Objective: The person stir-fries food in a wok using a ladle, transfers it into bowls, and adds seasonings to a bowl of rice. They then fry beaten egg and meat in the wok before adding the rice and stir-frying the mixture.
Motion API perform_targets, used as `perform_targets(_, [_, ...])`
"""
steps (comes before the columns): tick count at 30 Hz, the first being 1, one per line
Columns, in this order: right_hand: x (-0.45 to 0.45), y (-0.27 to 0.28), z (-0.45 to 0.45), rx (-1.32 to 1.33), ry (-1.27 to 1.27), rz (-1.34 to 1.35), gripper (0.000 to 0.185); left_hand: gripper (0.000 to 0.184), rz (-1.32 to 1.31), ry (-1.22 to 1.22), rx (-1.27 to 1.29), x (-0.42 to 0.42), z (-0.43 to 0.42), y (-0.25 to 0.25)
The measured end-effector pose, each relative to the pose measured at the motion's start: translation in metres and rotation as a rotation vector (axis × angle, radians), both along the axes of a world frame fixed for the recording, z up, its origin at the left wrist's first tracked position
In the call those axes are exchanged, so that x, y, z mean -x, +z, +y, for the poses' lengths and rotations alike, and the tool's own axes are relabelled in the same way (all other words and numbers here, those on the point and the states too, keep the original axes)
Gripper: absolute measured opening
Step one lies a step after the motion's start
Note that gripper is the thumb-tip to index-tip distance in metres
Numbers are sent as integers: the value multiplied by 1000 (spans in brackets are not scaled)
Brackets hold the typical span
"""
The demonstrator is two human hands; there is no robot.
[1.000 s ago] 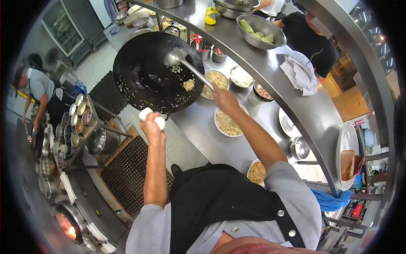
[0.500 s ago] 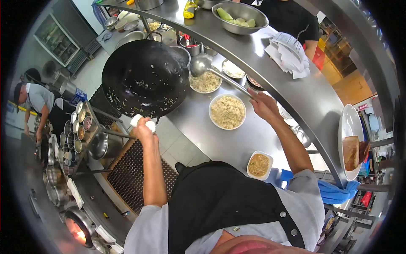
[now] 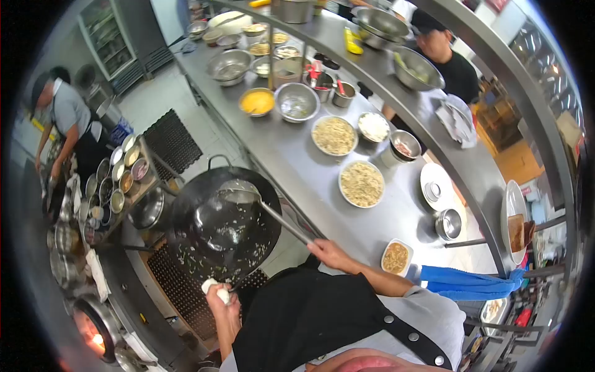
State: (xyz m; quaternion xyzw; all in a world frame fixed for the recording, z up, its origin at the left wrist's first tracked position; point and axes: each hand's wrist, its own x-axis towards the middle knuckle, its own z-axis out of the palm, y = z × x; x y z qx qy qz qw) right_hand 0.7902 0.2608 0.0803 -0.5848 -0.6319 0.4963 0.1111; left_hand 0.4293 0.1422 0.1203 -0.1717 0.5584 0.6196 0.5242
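Observation:
My left hand (image 3: pixel 222 299) is closed around a folded white cloth (image 3: pixel 212 287) at the near handle of a black wok (image 3: pixel 186 232). Scraps of rice and green bits cling to the wok's inside. In my right hand (image 3: pixel 333 253) is the long handle of a metal ladle (image 3: pixel 240 191), whose bowl is in the far part of the wok. Two bowls of fried rice, a nearer one (image 3: pixel 362 184) and a farther one (image 3: pixel 334 136), stand on the steel counter beyond my right hand. A square white bowl of brown food (image 3: pixel 396 258) sits beside my right forearm.
The steel counter (image 3: pixel 279 149) also bears a bowl of yellow liquid (image 3: pixel 256 101) and several metal bowls. A raised shelf (image 3: pixel 396 102) runs above it. At left, a burner flame (image 3: pixel 98 340) glows near a rack of ingredient tins (image 3: pixel 118 180). A co-worker (image 3: pixel 74 118) stands beyond.
The wok has moved away from the counter and down toward my body. My right hand has drawn back with the ladle, whose bowl went from over the rice bowls into the wok.

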Motion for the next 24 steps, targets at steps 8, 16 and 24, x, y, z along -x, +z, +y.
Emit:
perform_targets(8, [260,3,-18,128,211,89,53,11,-43,69,-13,160,-169,-15])
perform_targets(16, [469,109,-3,531,335,546,24,11,33,567,-65,295,-265,71])
perform_targets(24, [619,125,-24,632,519,493,27,12,134,905,-210,475,-324,82])
